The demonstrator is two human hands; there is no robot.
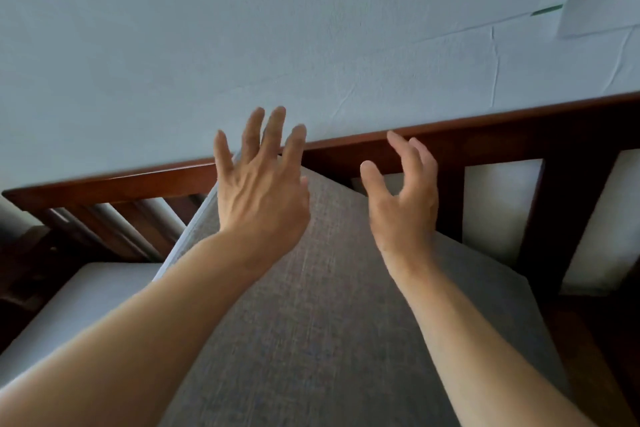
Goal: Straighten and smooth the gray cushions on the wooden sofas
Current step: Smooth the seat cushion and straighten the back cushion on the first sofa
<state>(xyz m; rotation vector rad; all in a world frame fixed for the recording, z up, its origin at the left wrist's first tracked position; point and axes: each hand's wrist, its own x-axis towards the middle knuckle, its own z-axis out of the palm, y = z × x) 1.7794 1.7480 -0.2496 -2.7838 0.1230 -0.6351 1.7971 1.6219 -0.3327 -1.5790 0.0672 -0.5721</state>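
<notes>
A gray woven cushion (322, 305) stands tilted against the dark wooden sofa back (485, 128), its top corner near the rail. My left hand (259, 184) is spread with straight fingers over the cushion's upper left edge. My right hand (405, 194) hovers by the cushion's upper right corner, fingers loosely curled, holding nothing. Whether either hand touches the fabric is unclear.
A second light gray seat cushion (79, 302) lies on the sofa at the left. Wooden slats (554, 211) run down the backrest. A pale blue wall (311, 28) rises right behind the sofa, with a white sheet (602, 0) at the upper right.
</notes>
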